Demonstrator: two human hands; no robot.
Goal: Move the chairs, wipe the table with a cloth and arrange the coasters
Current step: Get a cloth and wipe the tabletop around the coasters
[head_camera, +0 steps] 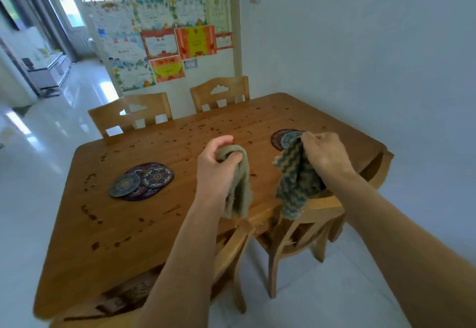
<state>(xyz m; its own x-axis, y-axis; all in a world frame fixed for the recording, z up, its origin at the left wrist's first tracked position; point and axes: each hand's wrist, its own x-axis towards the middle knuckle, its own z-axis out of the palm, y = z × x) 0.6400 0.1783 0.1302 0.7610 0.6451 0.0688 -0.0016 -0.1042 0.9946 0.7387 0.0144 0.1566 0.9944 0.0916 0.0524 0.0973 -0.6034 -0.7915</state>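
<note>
My left hand [215, 165] grips a plain olive cloth [239, 191] that hangs down over the wooden table [159, 214]. My right hand [325, 155] grips a green and tan zigzag cloth [293, 183] above the table's near right edge. The tabletop is speckled with dark wet spots. A pile of round patterned coasters [143, 181] lies at the left of the table. Another coaster stack [283, 138] lies at the far right, partly hidden behind my right hand.
Two wooden chairs [131, 115] [220, 93] stand tucked in at the far side. Two more chairs [296, 237] [231, 255] sit under the near edge below my arms. A white wall runs along the right; shiny tiled floor opens to the left.
</note>
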